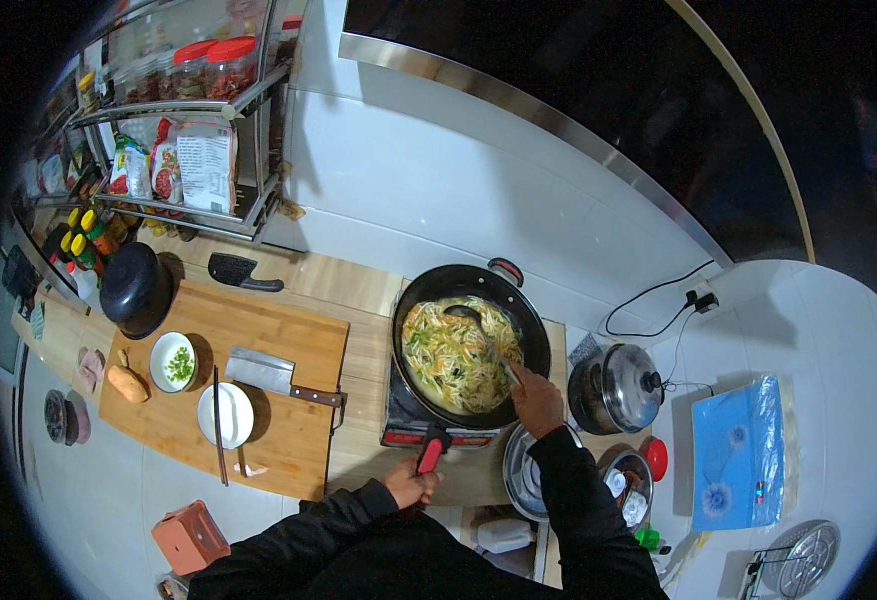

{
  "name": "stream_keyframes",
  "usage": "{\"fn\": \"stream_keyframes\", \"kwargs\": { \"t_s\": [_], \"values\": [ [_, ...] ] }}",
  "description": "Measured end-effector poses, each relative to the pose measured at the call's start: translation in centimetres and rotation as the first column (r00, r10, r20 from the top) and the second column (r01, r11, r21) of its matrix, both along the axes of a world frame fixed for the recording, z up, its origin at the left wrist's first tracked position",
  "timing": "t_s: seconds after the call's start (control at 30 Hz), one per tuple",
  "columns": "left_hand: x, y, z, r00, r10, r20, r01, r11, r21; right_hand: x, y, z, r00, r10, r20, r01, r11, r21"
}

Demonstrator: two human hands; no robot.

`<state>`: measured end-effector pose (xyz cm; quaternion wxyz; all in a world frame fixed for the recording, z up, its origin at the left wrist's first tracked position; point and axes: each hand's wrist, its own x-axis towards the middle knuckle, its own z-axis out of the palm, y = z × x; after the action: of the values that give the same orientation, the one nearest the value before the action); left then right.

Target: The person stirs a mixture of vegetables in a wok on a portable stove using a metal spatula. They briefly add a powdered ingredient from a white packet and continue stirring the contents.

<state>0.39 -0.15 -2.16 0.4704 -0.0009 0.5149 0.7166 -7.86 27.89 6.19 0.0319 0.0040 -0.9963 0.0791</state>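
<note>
My right hand (537,401) grips the handle of a ladle (462,311), whose dark bowl lies in shredded vegetables in broth (453,360). The food fills the lower part of a black wok (532,330) on a portable stove (401,405). Below the wok, my left hand (411,482) is closed around its red and black handle (429,456). On the wooden cutting board (296,315) to the left lie a cleaver (258,369), a bowl of chopped green onion (174,362), a white bowl (225,416) with chopsticks (219,442) across it, and a peeled, orange-tan root vegetable (128,383).
Right of the wok stand a lidded pot (622,386), a metal lid (521,480) and a bowl of seasoning containers (630,480). A black knife (240,273) and an upturned dark bowl (135,289) lie behind the board, below a metal rack (176,210). An orange stool (189,536) stands on the floor.
</note>
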Motion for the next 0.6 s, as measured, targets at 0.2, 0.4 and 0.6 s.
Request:
{"fn": "stream_keyframes", "kwargs": {
  "t_s": [0.2, 0.4, 0.6],
  "values": [
    [-0.1, -0.1, 0.3, 1.000, 0.008, 0.004, -0.008, 1.000, -0.024, -1.9, 1.1, 1.0, 0.993, -0.041, -0.110, 0.039, 0.999, -0.020],
    [-0.1, -0.3, 1.2, 1.000, 0.001, 0.004, -0.001, 0.998, -0.067, -4.2, -0.8, -2.9, 0.969, -0.040, -0.243, 0.033, 0.999, -0.032],
    [0.2, 0.1, 0.3, 0.998, 0.042, 0.052, -0.040, 0.998, -0.039, -2.7, -1.6, -3.3, 0.989, -0.068, -0.130, 0.066, 0.998, -0.019]
  ]
}}
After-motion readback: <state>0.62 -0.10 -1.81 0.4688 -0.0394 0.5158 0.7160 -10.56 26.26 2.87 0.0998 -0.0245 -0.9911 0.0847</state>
